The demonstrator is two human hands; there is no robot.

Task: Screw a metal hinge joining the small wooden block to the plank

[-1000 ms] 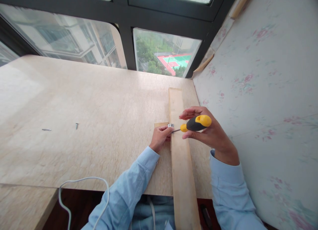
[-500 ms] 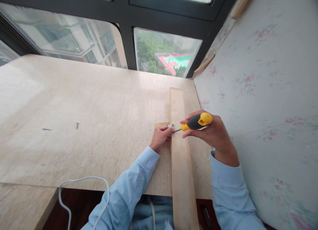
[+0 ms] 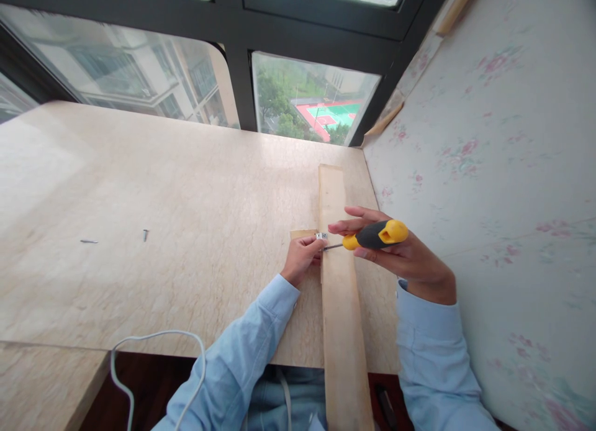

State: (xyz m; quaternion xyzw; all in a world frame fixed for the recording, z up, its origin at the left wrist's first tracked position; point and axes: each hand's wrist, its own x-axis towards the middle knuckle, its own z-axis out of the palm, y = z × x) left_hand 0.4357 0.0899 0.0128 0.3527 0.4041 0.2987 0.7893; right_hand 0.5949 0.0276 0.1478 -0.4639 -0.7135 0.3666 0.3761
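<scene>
A long pale wooden plank [image 3: 342, 319] lies on the marble table [image 3: 162, 232], running away from me. My right hand [image 3: 395, 254] holds a yellow and black screwdriver [image 3: 375, 235], its tip pointing left at a small metal bracket [image 3: 320, 236] on the plank's left edge. My left hand [image 3: 300, 258] is closed, pressing a small wooden piece [image 3: 302, 233] and the bracket against the plank. What its fingers grip is partly hidden.
Two loose screws [image 3: 144, 235] [image 3: 88, 241] lie on the table at the left. A white cable [image 3: 153, 344] hangs over the near edge. A floral-papered wall [image 3: 488, 170] stands close on the right, and windows [image 3: 307, 95] run along the far side.
My right hand has turned on the screwdriver handle, wrapping it half a second ago and now stretching its fingers along it, and has shifted slightly right. The left hand stays put.
</scene>
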